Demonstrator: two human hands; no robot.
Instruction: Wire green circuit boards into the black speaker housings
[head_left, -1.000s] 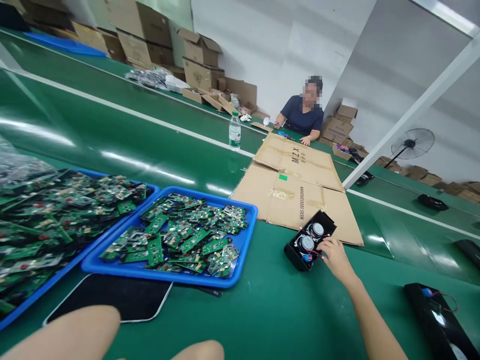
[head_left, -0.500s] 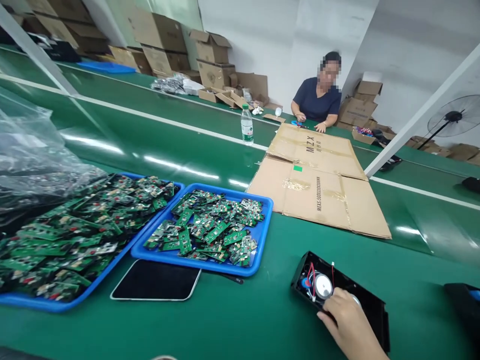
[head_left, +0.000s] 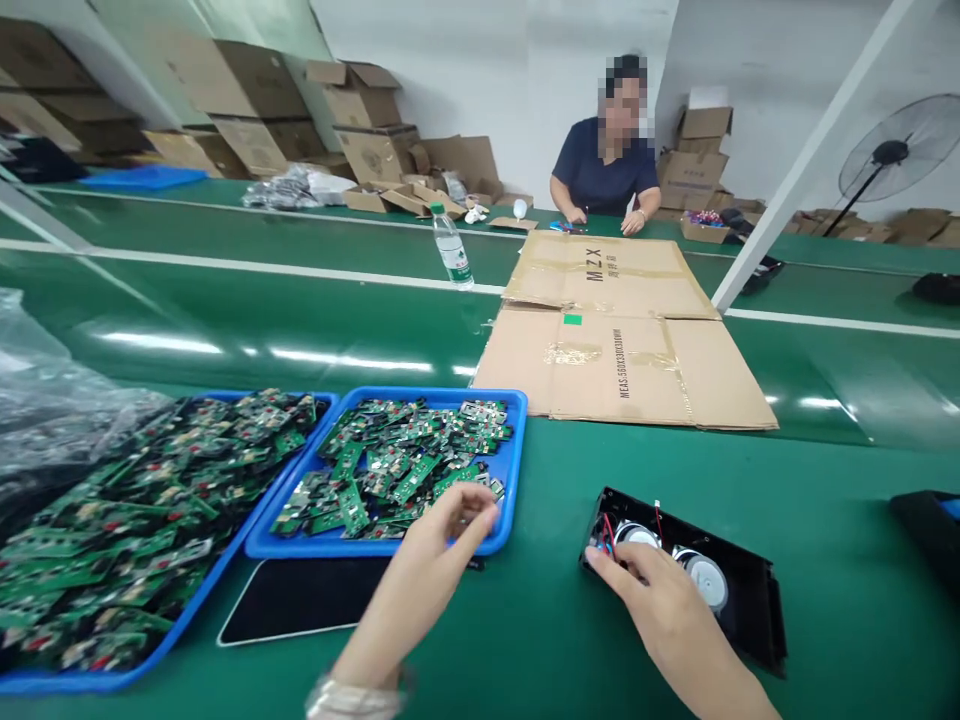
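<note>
My right hand reaches into a black plastic speaker housing lying open on the green table. Its thumb and fingers close around red wires at the left end; their tips are partly hidden. Two round silver speakers sit inside, the nearer speaker beside my knuckles. A thin wire with a small white plug stands up at the far wall. My left hand hovers over the near right corner of a blue tray of green circuit boards. Its fingers curl toward the thumb; anything between them is hidden.
A larger blue tray heaped with circuit boards stands left, with plastic bagging behind. A dark tablet lies before the trays. Flattened cardboard spans the middle, near a water bottle. A co-worker sits opposite.
My left hand has come into view over the tray corner. My right hand has shifted left inside the housing, from between the speakers to the wires, uncovering the right speaker. The view has turned slightly.
</note>
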